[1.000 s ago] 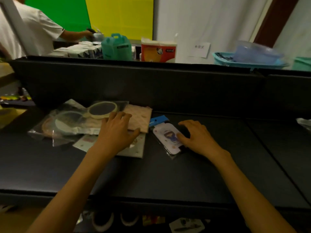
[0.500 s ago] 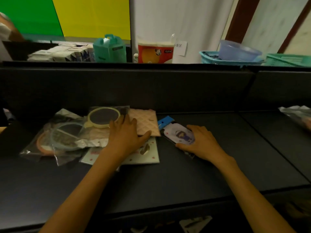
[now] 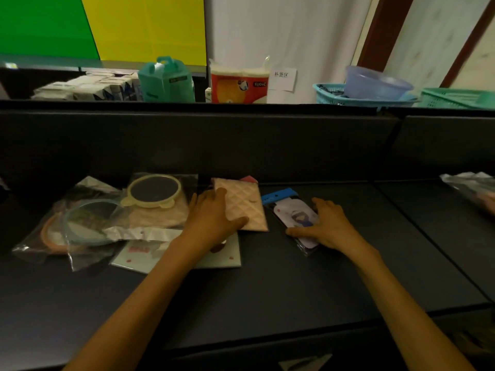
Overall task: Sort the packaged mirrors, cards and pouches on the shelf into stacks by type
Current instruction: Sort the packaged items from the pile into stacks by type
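Note:
On the black shelf lie packaged goods. A yellow round mirror in clear wrap sits at the back left, with a blue-rimmed mirror and an orange-rimmed one in front of it. My left hand rests flat on a pink quilted pouch, above a pale card. My right hand lies on a packaged cartoon card with a blue header, thumb along its near edge.
A black back wall rises behind the shelf. Beyond it stand a teal container, a tissue pack, a blue basket with a bowl and boxes. More wrapped goods lie at the far right.
The view has shifted and a person at the back left is gone from sight. My left hand slid a little right onto the pink pouch. My right hand stays on the cartoon card.

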Action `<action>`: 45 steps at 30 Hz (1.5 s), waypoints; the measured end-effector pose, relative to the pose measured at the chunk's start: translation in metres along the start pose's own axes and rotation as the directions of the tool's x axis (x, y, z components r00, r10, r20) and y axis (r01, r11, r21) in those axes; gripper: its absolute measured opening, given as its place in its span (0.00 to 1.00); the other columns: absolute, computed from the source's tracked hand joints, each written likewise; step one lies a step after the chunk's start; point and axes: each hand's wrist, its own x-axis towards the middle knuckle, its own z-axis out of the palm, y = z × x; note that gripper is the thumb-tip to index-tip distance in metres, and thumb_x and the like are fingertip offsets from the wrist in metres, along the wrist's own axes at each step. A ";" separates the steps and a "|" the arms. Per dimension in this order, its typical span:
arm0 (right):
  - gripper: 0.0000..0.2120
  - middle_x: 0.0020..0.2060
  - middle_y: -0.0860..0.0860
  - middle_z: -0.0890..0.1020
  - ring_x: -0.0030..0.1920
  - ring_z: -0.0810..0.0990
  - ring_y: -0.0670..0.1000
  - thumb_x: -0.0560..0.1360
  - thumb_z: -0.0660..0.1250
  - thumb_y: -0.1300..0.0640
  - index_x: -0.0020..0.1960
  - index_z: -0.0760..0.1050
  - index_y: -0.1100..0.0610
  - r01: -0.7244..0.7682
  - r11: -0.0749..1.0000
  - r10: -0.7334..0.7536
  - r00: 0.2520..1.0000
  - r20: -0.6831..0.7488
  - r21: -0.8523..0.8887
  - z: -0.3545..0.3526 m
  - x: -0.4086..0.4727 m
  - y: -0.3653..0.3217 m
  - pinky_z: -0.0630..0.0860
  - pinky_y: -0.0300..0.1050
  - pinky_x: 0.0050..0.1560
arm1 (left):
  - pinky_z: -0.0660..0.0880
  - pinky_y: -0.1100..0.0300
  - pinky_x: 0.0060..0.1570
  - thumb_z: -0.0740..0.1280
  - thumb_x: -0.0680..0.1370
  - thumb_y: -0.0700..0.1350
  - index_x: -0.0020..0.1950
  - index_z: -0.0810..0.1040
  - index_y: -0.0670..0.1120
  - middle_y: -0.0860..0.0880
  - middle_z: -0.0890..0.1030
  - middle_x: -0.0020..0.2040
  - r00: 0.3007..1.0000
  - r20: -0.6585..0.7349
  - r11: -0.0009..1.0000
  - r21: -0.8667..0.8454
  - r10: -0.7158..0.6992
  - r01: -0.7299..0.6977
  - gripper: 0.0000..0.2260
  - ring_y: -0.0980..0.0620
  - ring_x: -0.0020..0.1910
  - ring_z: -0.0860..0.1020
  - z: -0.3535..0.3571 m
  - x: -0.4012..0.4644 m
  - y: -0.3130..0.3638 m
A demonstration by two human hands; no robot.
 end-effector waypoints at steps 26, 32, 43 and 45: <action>0.20 0.52 0.47 0.79 0.44 0.82 0.44 0.73 0.69 0.64 0.62 0.71 0.51 0.087 0.629 0.043 0.988 -0.146 0.773 -0.015 -0.044 0.041 0.78 0.36 0.36 | 0.80 0.39 0.40 0.66 0.77 0.39 0.62 0.67 0.56 0.51 0.73 0.62 0.999 0.041 0.360 -0.932 -0.010 0.042 0.18 0.45 0.54 0.78 -0.010 -0.029 -0.002; 0.17 0.53 0.48 0.81 0.47 0.84 0.46 0.77 0.64 0.63 0.63 0.69 0.50 0.181 0.519 0.087 0.961 -0.263 0.835 -0.031 -0.079 0.075 0.80 0.40 0.38 | 0.82 0.50 0.40 0.67 0.75 0.36 0.62 0.65 0.53 0.52 0.76 0.60 0.991 0.003 0.261 -0.965 0.137 -0.033 0.21 0.48 0.57 0.78 0.006 -0.044 0.031; 0.19 0.51 0.46 0.82 0.44 0.84 0.45 0.78 0.62 0.62 0.66 0.68 0.48 0.193 0.499 0.302 0.875 -0.378 0.845 -0.094 -0.167 0.229 0.80 0.41 0.35 | 0.80 0.46 0.50 0.65 0.76 0.36 0.68 0.62 0.60 0.54 0.72 0.65 0.953 0.002 0.255 -0.964 0.304 -0.079 0.27 0.49 0.61 0.74 0.067 -0.104 0.191; 0.18 0.50 0.45 0.82 0.42 0.84 0.43 0.78 0.62 0.63 0.65 0.68 0.48 0.192 0.514 0.339 0.850 -0.404 0.836 -0.106 -0.182 0.267 0.79 0.39 0.34 | 0.81 0.54 0.41 0.65 0.76 0.36 0.69 0.62 0.58 0.55 0.72 0.63 0.943 -0.012 0.241 -0.966 0.333 -0.097 0.27 0.50 0.59 0.75 0.081 -0.119 0.227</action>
